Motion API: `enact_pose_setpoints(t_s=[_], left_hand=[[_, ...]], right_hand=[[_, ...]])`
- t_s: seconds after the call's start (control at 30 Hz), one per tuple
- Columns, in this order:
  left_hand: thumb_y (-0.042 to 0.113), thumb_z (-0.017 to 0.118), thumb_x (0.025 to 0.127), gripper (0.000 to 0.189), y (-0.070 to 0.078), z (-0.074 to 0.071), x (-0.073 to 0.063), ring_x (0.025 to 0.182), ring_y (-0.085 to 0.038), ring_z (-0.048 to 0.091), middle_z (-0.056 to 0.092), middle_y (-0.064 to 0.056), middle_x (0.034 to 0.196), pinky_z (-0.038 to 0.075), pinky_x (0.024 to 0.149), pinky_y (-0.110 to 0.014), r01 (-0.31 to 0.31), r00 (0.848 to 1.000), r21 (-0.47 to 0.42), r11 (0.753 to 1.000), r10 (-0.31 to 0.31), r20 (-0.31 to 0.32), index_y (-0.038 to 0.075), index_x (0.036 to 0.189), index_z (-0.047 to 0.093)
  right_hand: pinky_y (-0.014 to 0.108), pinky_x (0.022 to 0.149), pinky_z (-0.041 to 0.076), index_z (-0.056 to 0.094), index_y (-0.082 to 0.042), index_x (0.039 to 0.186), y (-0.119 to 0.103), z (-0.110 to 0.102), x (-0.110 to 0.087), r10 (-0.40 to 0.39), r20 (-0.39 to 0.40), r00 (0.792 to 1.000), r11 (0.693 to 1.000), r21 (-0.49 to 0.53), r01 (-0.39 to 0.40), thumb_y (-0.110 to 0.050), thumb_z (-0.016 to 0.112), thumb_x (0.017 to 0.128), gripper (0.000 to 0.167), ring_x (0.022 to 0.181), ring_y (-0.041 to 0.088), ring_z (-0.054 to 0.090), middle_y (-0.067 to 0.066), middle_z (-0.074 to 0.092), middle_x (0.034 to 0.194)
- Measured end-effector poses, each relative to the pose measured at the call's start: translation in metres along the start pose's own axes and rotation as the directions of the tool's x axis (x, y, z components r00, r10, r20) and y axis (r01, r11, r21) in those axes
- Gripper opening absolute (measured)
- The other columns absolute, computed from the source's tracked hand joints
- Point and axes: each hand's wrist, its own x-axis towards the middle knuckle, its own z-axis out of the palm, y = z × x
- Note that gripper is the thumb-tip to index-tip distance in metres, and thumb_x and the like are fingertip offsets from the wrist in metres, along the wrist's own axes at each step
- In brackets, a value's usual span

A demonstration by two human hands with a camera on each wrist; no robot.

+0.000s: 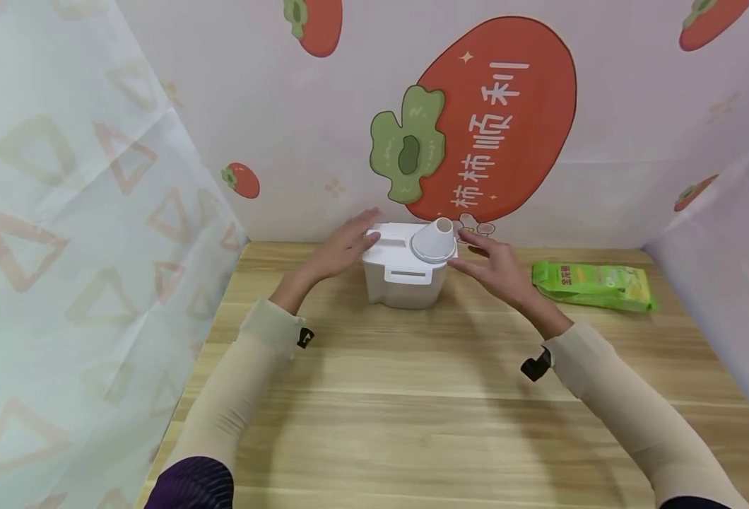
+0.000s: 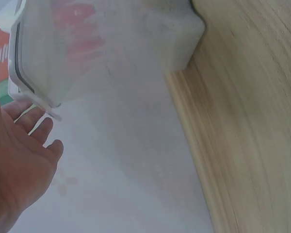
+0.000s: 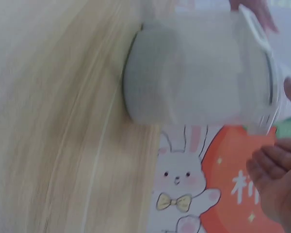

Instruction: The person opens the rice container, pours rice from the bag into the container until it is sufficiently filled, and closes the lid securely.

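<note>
A translucent white plastic container (image 1: 406, 291) stands upright on the wooden table against the back wall. Its white lid (image 1: 390, 249) carries a cone-shaped spout (image 1: 434, 244) on the right and a latch (image 1: 408, 276) on the front. My left hand (image 1: 343, 249) is at the lid's left end, fingers extended along it. At the right end, beside the spout, my right hand (image 1: 498, 268) has its thumb and fingers spread. Both wrist views show relaxed fingers next to the container (image 2: 121, 39) (image 3: 203, 68); whether they touch it I cannot tell.
A green packet (image 1: 593, 285) lies on the table right of the container. Behind stands a wall (image 1: 317, 141) with printed persimmons, and patterned side panels (image 1: 75, 233) flank the table. The wooden tabletop (image 1: 387, 410) extends in front of the container.
</note>
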Motion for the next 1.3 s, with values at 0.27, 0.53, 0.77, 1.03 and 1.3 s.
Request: enact_pose_setpoints(t_s=[0.27,0.53,0.77,1.03,1.3], left_hand=[[0.042,0.043,0.114,0.063,-0.011,-0.006,0.003,0.163,-0.023,0.018,0.022,-0.009,0.176,0.015,0.133,-0.041,0.042,0.999,-0.067,0.997,-0.041,0.022,0.004,0.164,0.037],[0.043,0.05,0.112,0.061,-0.017,-0.003,0.006,0.161,-0.022,0.027,0.033,-0.003,0.173,0.022,0.131,-0.043,0.073,0.996,-0.093,0.993,-0.068,0.058,0.012,0.163,0.043],[0.04,0.052,0.111,0.056,-0.017,0.0,0.008,0.158,-0.022,0.032,0.039,-0.006,0.169,0.025,0.13,-0.04,0.043,0.999,-0.079,0.996,-0.041,0.019,0.011,0.16,0.048],[0.043,0.046,0.113,0.057,-0.01,0.003,0.002,0.157,-0.025,0.034,0.04,-0.008,0.168,0.025,0.13,-0.039,0.006,1.0,0.059,0.998,-0.006,0.004,0.01,0.159,0.048],[0.035,0.053,0.112,0.052,-0.004,0.007,-0.006,0.158,-0.026,0.034,0.044,-0.011,0.166,0.025,0.13,-0.04,-0.028,1.0,0.082,0.996,0.029,-0.01,0.008,0.156,0.051]], right_hand=[[0.058,0.1,0.057,0.056,0.0,0.151,-0.016,0.016,-0.011,-0.114,-0.157,0.981,0.972,-0.224,0.077,-0.03,0.089,0.088,0.077,0.126,0.043,0.067,0.023,0.062,0.146],[0.059,0.099,0.058,0.059,0.001,0.149,-0.024,0.032,-0.01,-0.12,-0.23,0.966,0.974,-0.217,0.07,-0.03,0.091,0.086,0.077,0.123,0.043,0.068,0.022,0.065,0.143],[0.059,0.105,0.054,0.059,0.0,0.149,-0.027,0.033,-0.002,-0.1,-0.214,0.972,0.978,-0.203,0.056,-0.027,0.086,0.091,0.07,0.13,0.04,0.065,0.022,0.066,0.142],[0.053,0.105,0.053,0.053,0.004,0.151,-0.018,0.017,0.014,0.003,-0.091,0.996,1.0,-0.031,-0.006,-0.022,0.083,0.094,0.07,0.136,0.041,0.059,0.024,0.058,0.151],[0.052,0.11,0.049,0.052,0.003,0.153,0.002,0.001,0.038,-0.064,0.062,0.996,0.996,0.066,0.06,-0.009,0.076,0.099,0.06,0.134,0.035,0.061,0.023,0.06,0.149]])
